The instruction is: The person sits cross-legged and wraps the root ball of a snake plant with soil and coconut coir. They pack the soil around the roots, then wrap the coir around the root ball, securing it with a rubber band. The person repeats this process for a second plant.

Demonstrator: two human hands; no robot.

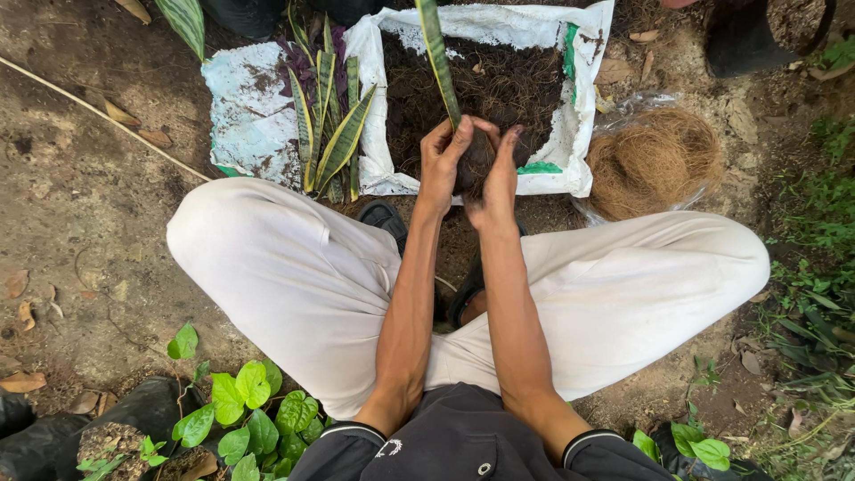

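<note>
My left hand (442,160) and my right hand (499,174) are cupped together around a dark clump of soil and roots (476,160) at the base of a long green-and-yellow striped leaf (438,55) that stands upright between them. They are held over the front edge of an open white sack (570,116) filled with dark fibrous soil (499,80). I squat on the bare ground with knees apart, in white trousers.
Several striped leaf cuttings (328,125) lie on a white sack (249,116) at left. A clear bag of brown coconut fibre (655,160) sits at right. Black bags with green seedlings (254,414) are near my left knee. Another black pot (757,31) stands top right.
</note>
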